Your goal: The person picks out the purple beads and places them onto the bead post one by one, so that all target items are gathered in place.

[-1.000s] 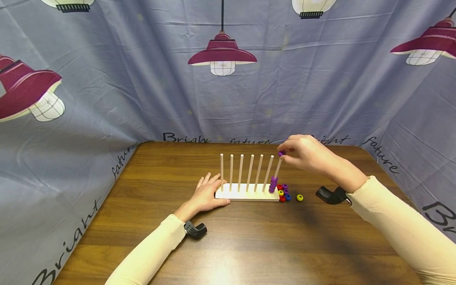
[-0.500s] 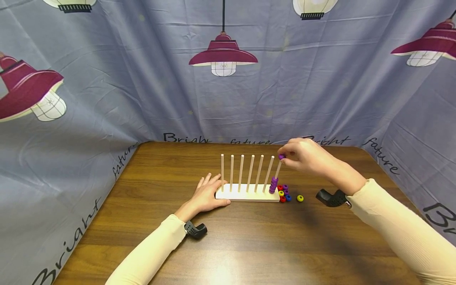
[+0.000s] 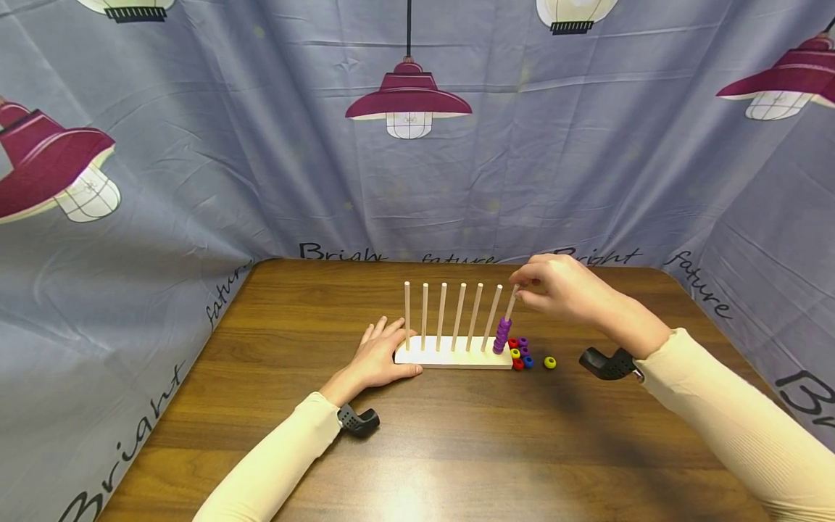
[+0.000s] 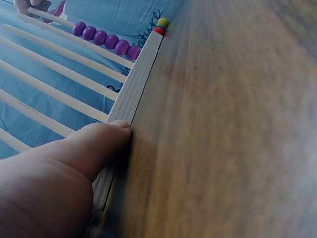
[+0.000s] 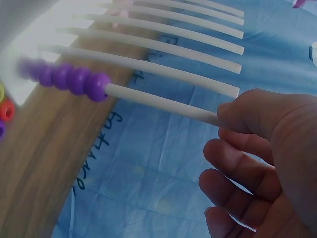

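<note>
A white wooden base [image 3: 453, 357] carries a row of upright pegs. Several purple beads [image 3: 502, 336] are stacked low on the rightmost peg [image 5: 163, 104]. My left hand [image 3: 378, 357] holds the base's left end, its thumb along the front edge and index finger behind; other fingers spread on the table. The left wrist view shows that thumb [image 4: 99, 146] against the base's edge. My right hand [image 3: 554, 285] is at the top of the rightmost peg, thumb and index finger pinching the tip. No bead shows between them in the right wrist view.
Red, purple, yellow and blue beads [image 3: 524, 351] lie close against the base's right end. A lone yellow bead [image 3: 550, 362] sits farther right on the brown wooden table [image 3: 457, 449]. A blue-grey curtain [image 3: 293, 167] with printed lamps hangs behind.
The purple bead in my right fingers at the peg's top has been let go and slid down onto the purple stack. The right hand lowered slightly at first; the left hand has stayed put.
</note>
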The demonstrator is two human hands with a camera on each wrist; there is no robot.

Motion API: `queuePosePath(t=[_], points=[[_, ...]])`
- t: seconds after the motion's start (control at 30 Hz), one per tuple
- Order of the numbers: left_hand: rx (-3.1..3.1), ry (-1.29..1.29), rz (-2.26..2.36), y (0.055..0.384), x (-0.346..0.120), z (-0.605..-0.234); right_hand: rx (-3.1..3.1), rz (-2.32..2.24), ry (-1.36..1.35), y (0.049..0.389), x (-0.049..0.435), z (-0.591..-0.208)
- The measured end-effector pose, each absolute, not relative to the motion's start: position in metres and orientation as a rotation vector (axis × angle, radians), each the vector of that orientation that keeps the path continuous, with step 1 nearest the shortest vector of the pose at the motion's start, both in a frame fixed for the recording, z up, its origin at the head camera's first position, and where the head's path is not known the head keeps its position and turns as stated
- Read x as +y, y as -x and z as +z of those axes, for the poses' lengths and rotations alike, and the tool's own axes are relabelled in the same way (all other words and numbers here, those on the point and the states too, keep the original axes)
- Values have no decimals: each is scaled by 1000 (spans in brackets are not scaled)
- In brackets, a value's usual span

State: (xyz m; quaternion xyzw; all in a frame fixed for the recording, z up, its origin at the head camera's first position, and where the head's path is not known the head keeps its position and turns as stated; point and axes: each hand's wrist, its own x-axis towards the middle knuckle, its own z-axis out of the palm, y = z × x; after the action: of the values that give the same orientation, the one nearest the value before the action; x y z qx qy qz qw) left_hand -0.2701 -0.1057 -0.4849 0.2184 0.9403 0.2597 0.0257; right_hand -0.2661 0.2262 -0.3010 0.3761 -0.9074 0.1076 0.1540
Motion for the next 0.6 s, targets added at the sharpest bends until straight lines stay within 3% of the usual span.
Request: queuePosePath(t=[0.6], points=[[2910,-675,813,270,-105,-485,-2635,300,-1023,265,237,-307]])
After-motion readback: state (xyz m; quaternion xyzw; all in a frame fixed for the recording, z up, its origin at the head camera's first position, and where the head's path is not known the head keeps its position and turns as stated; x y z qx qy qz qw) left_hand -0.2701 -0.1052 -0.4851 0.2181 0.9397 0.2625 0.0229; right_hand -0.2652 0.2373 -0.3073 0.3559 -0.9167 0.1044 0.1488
